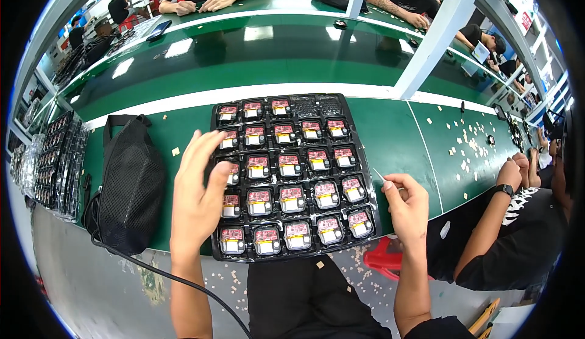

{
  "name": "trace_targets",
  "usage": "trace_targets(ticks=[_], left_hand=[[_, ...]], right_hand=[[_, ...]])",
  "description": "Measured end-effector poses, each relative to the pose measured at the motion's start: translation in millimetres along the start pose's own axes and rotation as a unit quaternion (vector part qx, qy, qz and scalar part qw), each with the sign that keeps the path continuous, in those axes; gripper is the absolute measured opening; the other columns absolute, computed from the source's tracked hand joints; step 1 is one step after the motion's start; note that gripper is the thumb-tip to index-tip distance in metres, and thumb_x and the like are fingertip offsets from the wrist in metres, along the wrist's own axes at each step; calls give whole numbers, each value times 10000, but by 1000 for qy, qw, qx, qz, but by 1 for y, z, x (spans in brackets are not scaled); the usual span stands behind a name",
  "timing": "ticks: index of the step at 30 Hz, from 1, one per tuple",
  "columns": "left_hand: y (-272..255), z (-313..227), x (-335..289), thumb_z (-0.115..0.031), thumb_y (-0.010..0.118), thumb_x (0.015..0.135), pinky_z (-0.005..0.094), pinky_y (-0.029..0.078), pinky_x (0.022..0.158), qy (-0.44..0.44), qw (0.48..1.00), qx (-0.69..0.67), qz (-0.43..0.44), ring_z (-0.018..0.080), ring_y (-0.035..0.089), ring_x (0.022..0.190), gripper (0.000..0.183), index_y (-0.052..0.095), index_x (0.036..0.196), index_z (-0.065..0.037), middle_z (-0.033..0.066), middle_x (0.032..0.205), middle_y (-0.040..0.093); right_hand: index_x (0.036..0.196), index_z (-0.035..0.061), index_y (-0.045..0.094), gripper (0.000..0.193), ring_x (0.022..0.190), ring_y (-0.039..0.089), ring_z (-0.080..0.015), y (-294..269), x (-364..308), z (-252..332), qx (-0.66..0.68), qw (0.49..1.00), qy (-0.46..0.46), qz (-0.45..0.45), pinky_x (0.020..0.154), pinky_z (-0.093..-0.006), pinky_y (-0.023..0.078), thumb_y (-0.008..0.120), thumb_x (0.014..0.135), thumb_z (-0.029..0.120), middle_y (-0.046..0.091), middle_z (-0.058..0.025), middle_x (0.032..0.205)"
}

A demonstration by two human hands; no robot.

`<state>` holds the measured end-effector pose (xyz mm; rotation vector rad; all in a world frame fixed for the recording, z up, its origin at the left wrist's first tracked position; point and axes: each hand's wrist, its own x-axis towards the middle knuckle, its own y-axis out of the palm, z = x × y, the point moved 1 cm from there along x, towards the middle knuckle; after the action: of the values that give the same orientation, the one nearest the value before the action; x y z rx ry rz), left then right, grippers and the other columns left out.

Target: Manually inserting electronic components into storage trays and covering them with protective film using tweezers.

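Observation:
In front of me a black plastic tray (pixel 304 215) lies on the green table, its near edge jutting over my lap. Small square electronic units (pixel 289 166) with red boards, yellow strips and white blocks sit in its pockets; two pockets at the far right show bare black plastic. My left hand (pixel 201 183) is open, fingers spread over the tray's left edge and partly hiding units there. Beside the tray's right edge, my right hand (pixel 405 205) is closed, thumb against fingers, on a thin pale pointed tool (pixel 378 173) whose exact kind I cannot make out.
A black mesh bag (pixel 134 186) lies left of the tray, near a black cable (pixel 183 281). Stacked trays (pixel 55 162) stand at the far left. Small pale pieces (pixel 469 147) litter the table's right. A grey post (pixel 439 40) rises beyond; a co-worker (pixel 518 235) sits at right.

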<state>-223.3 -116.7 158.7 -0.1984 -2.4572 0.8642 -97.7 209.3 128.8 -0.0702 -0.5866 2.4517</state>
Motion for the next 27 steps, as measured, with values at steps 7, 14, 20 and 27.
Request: trace_targets(ticks=[7,14,20,27], left_hand=[[12,15,-54,-351,568,1043,406,357,1151,-83,980,-172,-52,309,505,1357,530,529,1399,40,203,1423,546],[13,11,-51,-331,587,1033,414,378,1136,-82,982,-163,-47,325,530,1336,486,573,1349,39,203,1386,583],[7,14,-53,-329,583,1033,431,378,1137,-70,984,-153,-52,334,531,1339,472,594,1325,42,200,1370,598],[13,17,-56,-314,594,1027,426,383,1132,-86,978,-174,-75,332,542,1324,469,590,1325,48,204,1362,604]], right_hand=[[1021,-11,698,126,685,672,-280,14,9,11,-174,977,-121,-39,632,-369,512,645,932,60,715,-168,880],[1057,28,677,124,739,673,-333,16,0,4,-240,940,-231,-80,657,-407,522,648,944,70,668,-145,902],[1085,58,671,149,733,674,-344,19,-1,6,-274,931,-230,-70,635,-423,526,647,950,116,662,-124,930],[1353,144,584,376,675,669,-376,18,32,23,-391,882,-256,56,606,-479,547,590,979,187,628,-127,866]])
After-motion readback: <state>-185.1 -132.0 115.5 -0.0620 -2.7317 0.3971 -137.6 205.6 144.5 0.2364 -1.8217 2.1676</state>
